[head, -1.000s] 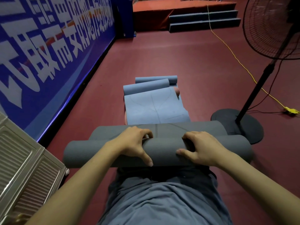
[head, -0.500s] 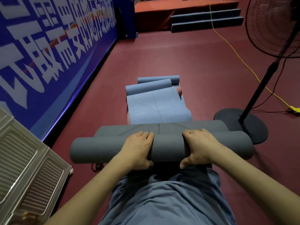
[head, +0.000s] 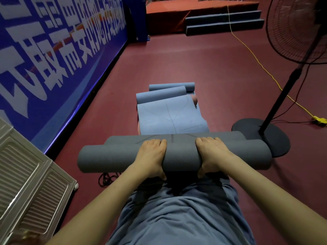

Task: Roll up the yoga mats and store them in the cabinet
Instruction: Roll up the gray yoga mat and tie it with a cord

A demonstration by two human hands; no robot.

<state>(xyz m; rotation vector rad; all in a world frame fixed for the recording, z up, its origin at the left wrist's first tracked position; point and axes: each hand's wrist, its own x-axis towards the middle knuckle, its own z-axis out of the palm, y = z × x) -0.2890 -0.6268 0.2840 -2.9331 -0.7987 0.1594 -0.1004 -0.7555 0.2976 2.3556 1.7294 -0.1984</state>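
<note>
hands sit on a big grey roll; the left hand (head: 150, 156) is wrapped over the top of the grey yoga mat (head: 180, 156), fingers bent down the far side and thumb tucked under the near side, so this grip is closed on the mat; the right hand (head: 212, 156) does the same thing just beside it, fingers over the top and thumb below, holding the same mat; a bare strip of mat shows between the two hands; the grey mat is rolled into a thick tube that lies sideways on the red floor (head: 177, 59), right in front of the person's knees; a flat bit of the same grey mat (head: 177, 137) shows just past the roll, with thin lines on it; farther away lies a blue yoga mat (head: 168, 115), partly flat and partly rolled at its far end; another blue roll (head: 171, 86) rests just behind it; a bit of pink (head: 194, 99) peeks out at the right edge of the blue mat; a blue banner (head: 53, 50) with white letters runs along the left; a metal cabinet (head: 26, 183) with ribbed panels stands at the lower left, well apart from the mats; a black fan stand (head: 261, 137) sits on the right, its round base touching the end of the grey roll; a yellow cord (head: 256, 59) runs across the floor; blue steps (head: 223, 20) sit far back.
</note>
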